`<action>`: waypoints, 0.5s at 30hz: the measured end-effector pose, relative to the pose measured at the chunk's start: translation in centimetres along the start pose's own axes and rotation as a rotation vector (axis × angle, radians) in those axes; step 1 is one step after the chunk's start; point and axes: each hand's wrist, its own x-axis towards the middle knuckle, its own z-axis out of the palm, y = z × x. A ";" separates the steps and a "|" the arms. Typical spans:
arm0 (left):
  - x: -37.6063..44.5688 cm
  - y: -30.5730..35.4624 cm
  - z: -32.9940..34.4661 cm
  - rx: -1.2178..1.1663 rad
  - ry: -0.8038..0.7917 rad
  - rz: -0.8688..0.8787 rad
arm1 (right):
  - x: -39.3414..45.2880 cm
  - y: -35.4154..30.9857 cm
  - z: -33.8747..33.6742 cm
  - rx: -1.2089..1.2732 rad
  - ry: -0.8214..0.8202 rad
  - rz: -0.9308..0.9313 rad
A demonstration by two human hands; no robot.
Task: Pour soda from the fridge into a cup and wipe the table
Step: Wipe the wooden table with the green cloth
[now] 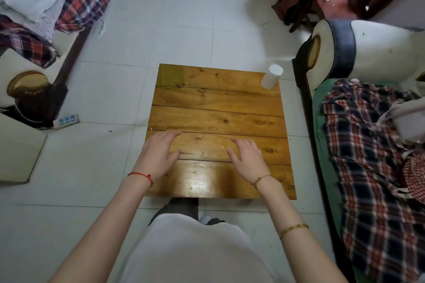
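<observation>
Head view: left hand point(158, 154) and right hand point(247, 158) both spread, fingers straight, palms down over near planks of wooden table point(216, 119), holding nothing; contact with wood unclear. One white cup point(271, 76) upright at table's far right corner, well apart from both hands.

A white cup point(271, 76) stands upright on the wooden table's point(216, 119) far-right corner.

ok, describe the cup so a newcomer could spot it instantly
Find the square wooden table on the white tiled floor, between the two sofas. The cup stands upright at its far right corner, well away from both hands. It is white, and it is the only object standing on the tabletop.
</observation>
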 end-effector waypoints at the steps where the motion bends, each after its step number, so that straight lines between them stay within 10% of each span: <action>1: 0.8 -0.2 -0.2 -0.005 0.004 -0.001 | 0.9 -0.2 -0.3 -0.001 0.004 -0.006; 15: 14.7 -5.8 -3.2 -0.061 0.092 -0.073 | 17.8 -5.2 -2.0 0.006 0.064 -0.014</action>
